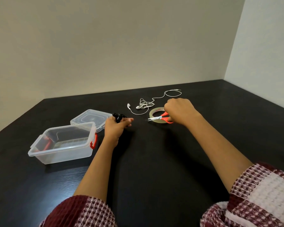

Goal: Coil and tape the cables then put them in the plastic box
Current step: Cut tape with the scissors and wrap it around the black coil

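head view, left to right. at left of centre an open plastic box with red latches stands on the dark counter; nothing can be made out inside it. its clear lid lies just behind it, touching or nearly so. right of the lid, the left hand has its fingers curled around a small bundle of black cable, which sticks out above the knuckles; the forefinger and thumb point right. at centre, toward the back of the counter, white earphones lie loose and tangled, their plug end trailing to the upper right. just in front of them sits a roll of clear tape. over the roll the right hand grips red-handled scissors, blades aimed left at the other hand and nearly closed. whether a strip of tape runs between roll and bundle cannot be told; clear tape would hardly show here.

judgement: the step in hand is taping the black coil, at the point of cutting. the next move calls for the blades to meet the strip close to the bundle without nicking the cable, then pressing the end down and setting the coil in the box. the earphones are not yet coiled.
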